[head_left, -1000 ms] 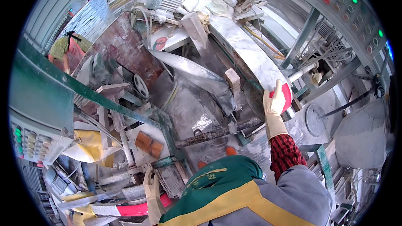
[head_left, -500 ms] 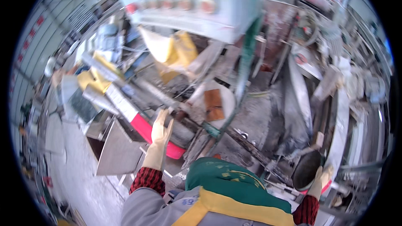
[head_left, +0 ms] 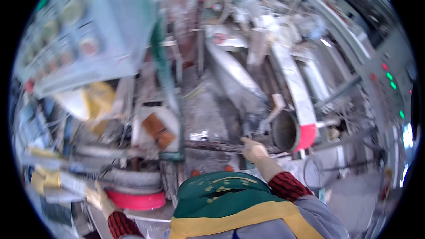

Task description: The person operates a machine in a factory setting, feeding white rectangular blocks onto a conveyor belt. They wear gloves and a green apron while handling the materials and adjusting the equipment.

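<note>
My left hand (head_left: pixel 99 198), in a pale glove, is at the lower left with its fingers stretched out. It is next to the curved guard with a red end (head_left: pixel 137 200), and I cannot tell whether it touches it. My right hand (head_left: pixel 255 151), also pale-gloved, hovers over the near edge of the machine, right of centre. Its fingers are loosely bent and slightly blurred, with nothing visible in them. To its right is the open, dark end of a curved belt guard (head_left: pixel 305 136), white with a red tip. A brown block (head_left: pixel 158 131) lies on a pale plate between the hands.
A grey control box (head_left: pixel 102 35) with rows of knobs hangs at the upper left. A green strap (head_left: pixel 164 75) runs down beside it. Yellow and white sheeting (head_left: pixel 95 102) lies below the box. At the far right stands a panel with green and red lights (head_left: pixel 389 79).
My view has swung to the right, bringing the lit panel in. My right hand has left the red-tipped guard and come inward. My left hand stays near the other red-ended guard.
</note>
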A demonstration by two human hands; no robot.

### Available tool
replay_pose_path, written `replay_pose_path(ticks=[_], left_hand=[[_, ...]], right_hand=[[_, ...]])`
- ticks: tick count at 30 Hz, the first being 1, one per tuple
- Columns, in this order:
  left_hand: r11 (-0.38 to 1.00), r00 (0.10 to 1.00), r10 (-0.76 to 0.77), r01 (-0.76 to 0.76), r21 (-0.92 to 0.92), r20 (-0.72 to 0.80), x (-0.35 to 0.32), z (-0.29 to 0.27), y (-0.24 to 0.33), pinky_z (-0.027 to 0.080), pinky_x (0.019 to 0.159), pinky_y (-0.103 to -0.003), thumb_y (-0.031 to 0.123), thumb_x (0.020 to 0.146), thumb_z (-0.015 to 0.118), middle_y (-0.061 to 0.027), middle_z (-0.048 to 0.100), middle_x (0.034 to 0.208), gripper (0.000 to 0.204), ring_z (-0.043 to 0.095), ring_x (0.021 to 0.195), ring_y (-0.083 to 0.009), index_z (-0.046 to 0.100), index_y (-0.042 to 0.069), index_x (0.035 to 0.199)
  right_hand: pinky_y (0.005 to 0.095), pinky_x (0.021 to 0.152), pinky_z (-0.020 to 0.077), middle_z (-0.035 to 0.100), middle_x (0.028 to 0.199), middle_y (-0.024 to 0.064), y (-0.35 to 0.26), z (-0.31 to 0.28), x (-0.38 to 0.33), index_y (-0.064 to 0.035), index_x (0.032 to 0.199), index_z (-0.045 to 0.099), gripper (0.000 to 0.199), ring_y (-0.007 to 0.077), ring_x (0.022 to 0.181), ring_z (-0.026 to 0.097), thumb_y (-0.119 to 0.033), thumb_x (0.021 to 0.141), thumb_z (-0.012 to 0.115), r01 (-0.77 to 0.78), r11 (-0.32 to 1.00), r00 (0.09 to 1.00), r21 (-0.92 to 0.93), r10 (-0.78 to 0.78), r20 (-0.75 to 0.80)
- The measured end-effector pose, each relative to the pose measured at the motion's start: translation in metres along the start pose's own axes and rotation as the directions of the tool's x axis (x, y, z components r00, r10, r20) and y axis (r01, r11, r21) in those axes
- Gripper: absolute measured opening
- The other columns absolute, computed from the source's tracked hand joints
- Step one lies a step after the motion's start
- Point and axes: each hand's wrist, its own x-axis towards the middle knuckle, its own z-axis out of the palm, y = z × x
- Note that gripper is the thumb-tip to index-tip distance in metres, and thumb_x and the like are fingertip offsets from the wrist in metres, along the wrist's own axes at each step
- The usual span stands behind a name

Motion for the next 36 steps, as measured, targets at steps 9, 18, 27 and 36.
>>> replay_pose_path(ticks=[9,18,27,36], left_hand=[[0.989,0.982,0.035,-0.007,0.145,-0.188,-0.004,0.024,0.005,0.037,0.099,-0.046,0.064,0.087,0.041,-0.0085,0.036,0.144,0.071,0.039,0.128,-0.0295,0.030,0.022,0.144],[0.995,0.999,-0.025,0.028,0.093,-0.034,-0.034,-0.009,0.029,0.033,0.103,-0.047,0.046,0.085,0.058,-0.0099,0.033,0.146,0.072,0.037,0.130,-0.0316,0.028,0.020,0.145],[0.990,0.993,0.099,-0.092,0.106,-0.061,-0.084,0.017,0.048,0.031,0.105,-0.050,0.039,0.081,0.063,-0.0137,0.032,0.146,0.075,0.035,0.130,-0.0340,0.029,0.017,0.144],[0.938,0.937,0.336,-0.342,-0.050,-0.095,-0.125,0.079,-0.010,0.028,0.106,-0.052,0.032,0.078,0.067,-0.0175,0.031,0.146,0.078,0.032,0.131,-0.0364,0.030,0.015,0.144]], right_hand=[[0.0421,0.087,0.0469,0.063,0.108,0.0199,0.060,0.055,-0.020,-0.0143,0.127,0.051,0.049,0.0358,0.101,0.059,-0.029,0.080,0.058,0.109,0.993,0.993,-0.041,-0.107,0.050],[0.0410,0.087,0.0480,0.064,0.109,0.0183,0.104,0.052,-0.039,-0.0224,0.129,0.051,0.051,0.0338,0.098,0.062,-0.033,0.079,0.050,-0.194,0.948,0.929,-0.252,0.260,0.263],[0.0432,0.083,0.0492,0.066,0.100,0.0167,0.127,0.074,-0.018,-0.0212,0.124,0.056,0.043,0.0342,0.091,0.063,-0.031,0.082,0.048,0.074,0.968,0.972,-0.238,-0.017,0.235],[0.0388,0.081,0.0496,0.067,0.097,0.0133,0.107,0.067,0.000,-0.0217,0.126,0.055,0.045,0.0305,0.089,0.064,-0.031,0.083,0.049,-0.060,0.994,0.949,0.088,0.030,0.315]])
